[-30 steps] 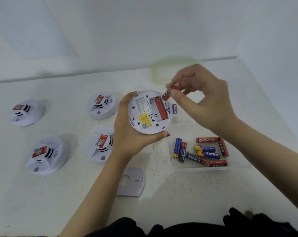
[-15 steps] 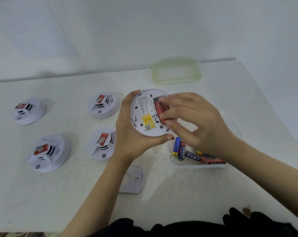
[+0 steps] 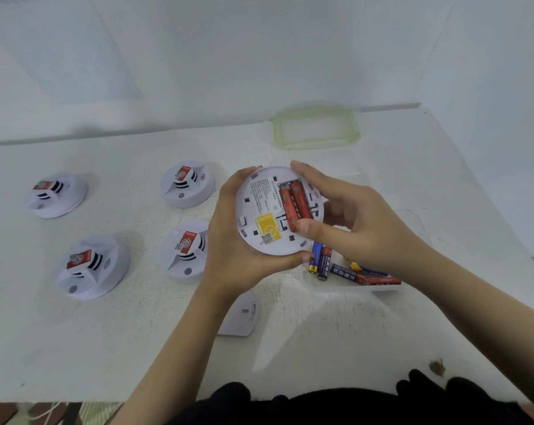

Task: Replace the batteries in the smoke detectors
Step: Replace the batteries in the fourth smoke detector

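Observation:
My left hand (image 3: 229, 240) cups a round white smoke detector (image 3: 259, 216) from below and the left, its underside facing me. Two red batteries (image 3: 294, 204) lie side by side in its open compartment. My right hand (image 3: 360, 222) rests on the detector's right side, the forefinger at the compartment's top end and the thumb pressing the lower end of the right battery. A yellow label sits beside the compartment. A clear box (image 3: 382, 288) with several blue and red batteries (image 3: 342, 269) lies under my right wrist.
Several other white smoke detectors stand dome-up on the white table: far left (image 3: 55, 194), near left (image 3: 92, 266), back middle (image 3: 187, 188), middle (image 3: 184, 250). A white cover plate (image 3: 241, 315) lies by my left forearm. A green-rimmed lid (image 3: 316, 125) lies at the back.
My right hand brought a red battery down from above the detector and pushed it into the compartment beside the first one. The left hand kept hold of the detector.

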`<action>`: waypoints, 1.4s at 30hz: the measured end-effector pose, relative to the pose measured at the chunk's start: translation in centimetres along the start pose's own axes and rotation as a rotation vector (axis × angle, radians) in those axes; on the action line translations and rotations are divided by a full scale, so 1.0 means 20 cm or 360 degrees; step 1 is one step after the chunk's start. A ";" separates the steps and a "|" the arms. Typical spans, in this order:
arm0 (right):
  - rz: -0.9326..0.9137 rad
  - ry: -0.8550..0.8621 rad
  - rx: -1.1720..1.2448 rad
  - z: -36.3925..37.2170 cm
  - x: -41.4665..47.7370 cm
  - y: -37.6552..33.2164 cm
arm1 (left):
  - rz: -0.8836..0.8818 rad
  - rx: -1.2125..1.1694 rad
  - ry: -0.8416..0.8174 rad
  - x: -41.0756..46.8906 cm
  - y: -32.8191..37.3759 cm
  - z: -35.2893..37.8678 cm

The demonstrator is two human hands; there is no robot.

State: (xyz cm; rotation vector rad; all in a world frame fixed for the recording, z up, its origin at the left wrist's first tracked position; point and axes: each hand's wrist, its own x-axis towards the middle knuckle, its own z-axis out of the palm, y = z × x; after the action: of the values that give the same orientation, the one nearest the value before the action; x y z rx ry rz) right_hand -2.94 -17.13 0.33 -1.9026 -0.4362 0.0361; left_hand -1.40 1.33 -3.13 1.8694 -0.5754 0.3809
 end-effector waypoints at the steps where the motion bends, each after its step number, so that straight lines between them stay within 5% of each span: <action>1: 0.0007 0.0026 0.0018 0.01 -0.01 0.00 | -0.0002 -0.0007 -0.0005 -0.01 0.00 0.00; 18: 0.0085 0.0321 0.0270 0.35 -0.12 -0.13 | 0.0001 0.0006 -0.0075 -0.20 0.03 -0.23; 28: 0.0075 0.0183 0.0208 0.62 -0.17 -0.20 | -0.0153 -0.0024 -0.0060 -0.39 0.02 -0.48; 32: 0.0271 0.0272 0.0469 0.74 -0.21 -0.16 | -0.0205 -0.0041 -0.0100 -0.47 -0.03 -0.54; 35: 0.0332 0.0379 0.0015 0.83 -0.26 -0.10 | -0.0258 -0.0070 -0.0061 -0.54 -0.06 -0.63; 39: 0.0217 0.0119 -0.1043 0.86 -0.32 0.01 | -0.0334 -0.0011 -0.0049 -0.63 -0.11 -0.74; 42: 0.0222 0.0164 -0.1135 0.89 -0.34 0.02 | -0.0400 0.0053 -0.0109 -0.68 -0.13 -0.79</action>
State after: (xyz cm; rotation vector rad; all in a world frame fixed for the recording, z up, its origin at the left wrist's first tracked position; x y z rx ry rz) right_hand -13.35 -3.47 -7.88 -2.6203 -0.2580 -0.1432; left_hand -11.06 19.75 -6.58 1.9649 -0.3750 0.1619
